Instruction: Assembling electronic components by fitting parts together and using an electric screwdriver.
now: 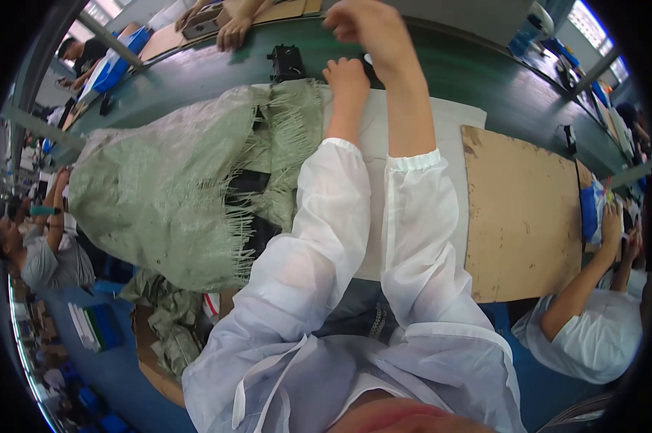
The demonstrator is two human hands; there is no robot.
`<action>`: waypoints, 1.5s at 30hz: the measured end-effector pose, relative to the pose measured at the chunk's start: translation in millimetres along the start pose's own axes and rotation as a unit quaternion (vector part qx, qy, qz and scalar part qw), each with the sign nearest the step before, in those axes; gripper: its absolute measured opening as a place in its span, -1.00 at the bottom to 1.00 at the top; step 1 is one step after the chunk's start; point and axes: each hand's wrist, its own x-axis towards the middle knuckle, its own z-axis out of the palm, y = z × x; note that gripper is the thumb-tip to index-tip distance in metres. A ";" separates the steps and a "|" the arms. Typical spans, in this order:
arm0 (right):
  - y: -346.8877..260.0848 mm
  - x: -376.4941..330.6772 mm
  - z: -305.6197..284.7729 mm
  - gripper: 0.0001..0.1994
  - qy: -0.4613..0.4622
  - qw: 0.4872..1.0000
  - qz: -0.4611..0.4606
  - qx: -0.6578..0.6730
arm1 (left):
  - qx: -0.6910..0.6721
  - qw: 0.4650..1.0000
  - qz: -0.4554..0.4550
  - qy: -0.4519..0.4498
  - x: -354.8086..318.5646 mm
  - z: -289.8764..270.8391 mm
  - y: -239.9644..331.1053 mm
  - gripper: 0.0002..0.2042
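My left hand (348, 78) is at the far edge of the white sheet, its fingers bent and their tips turned away from view. Whatever they hold, if anything, is hidden. A small white item (368, 59) shows beside it, too little of it to name. My right hand (366, 25) is raised farther out, above the green work surface (441, 68), fingers loosely apart and slightly blurred, with nothing visible in them. Left of my left hand stands a black plastic housing (286, 63). Beneath my forearms lies the white sheet (449, 108).
A green woven sack (160, 180) with frayed edges and black pieces in its opening lies to the left. Brown cardboard (528, 216) is at the right. Below left, a carton (153, 361) holds crumpled sacking. Another person's hand (233, 32) is across the table; co-workers sit on both sides.
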 end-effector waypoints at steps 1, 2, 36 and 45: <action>-5.5 -22.3 30.7 -0.78 -0.104 0.973 0.021 -0.206 | 0.011 1.000 -0.009 0.009 -2.4 0.4 -18.8 -0.79; -7.5 -40.9 60.2 -0.70 -0.205 0.893 0.029 -0.399 | 0.023 0.999 -0.017 0.019 -3.0 -0.4 -38.2 -0.79; -73.9 -50.7 37.9 -0.77 -0.043 0.979 -0.129 0.153 | -0.628 0.734 0.014 0.257 33.7 -159.5 -46.7 -0.89; -70.7 -49.0 11.7 -0.63 -0.054 0.963 -0.032 0.263 | -0.662 0.676 0.001 0.323 14.6 -218.9 -50.4 -0.83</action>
